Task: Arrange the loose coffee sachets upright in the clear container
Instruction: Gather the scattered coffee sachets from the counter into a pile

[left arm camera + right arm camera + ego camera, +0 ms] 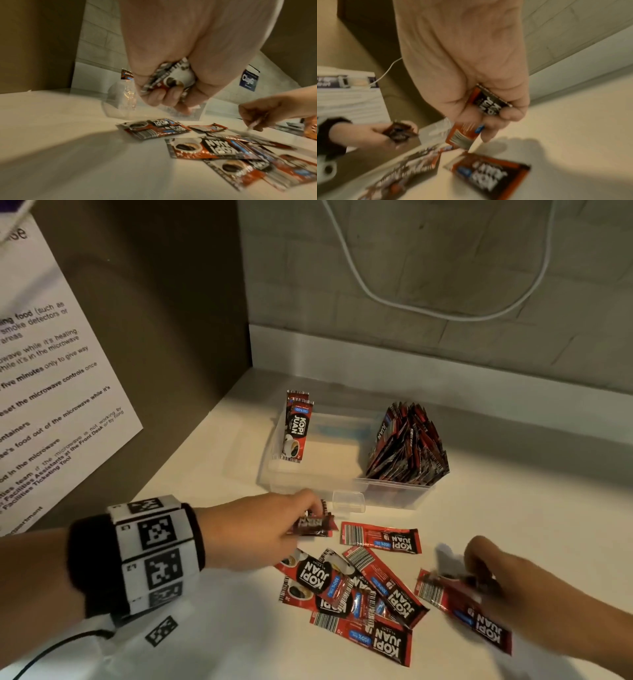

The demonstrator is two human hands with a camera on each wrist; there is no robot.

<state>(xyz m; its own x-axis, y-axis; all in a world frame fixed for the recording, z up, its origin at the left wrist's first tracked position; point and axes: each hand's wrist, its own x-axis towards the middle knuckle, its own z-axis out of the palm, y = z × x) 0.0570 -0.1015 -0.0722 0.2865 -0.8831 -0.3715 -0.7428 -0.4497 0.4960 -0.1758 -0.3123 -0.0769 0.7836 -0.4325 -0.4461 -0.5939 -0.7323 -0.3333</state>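
Several red and black coffee sachets [359,590] lie loose on the white counter in front of the clear container [390,494]. Inside it a dense bunch of sachets [409,440] stands at the right end, and two sachets [296,428] lean upright at the left end. My left hand [274,529] hovers just before the container's front wall and grips a small bundle of sachets [169,79]. Over the right side of the pile, my right hand [496,573] pinches a sachet [489,102] by one end; it is blurred.
A brown cabinet side with a printed notice [51,364] closes off the left. The grey tiled wall [445,268] with a hanging white cable [445,314] is close behind the container. Bare counter [531,491] stretches to the right.
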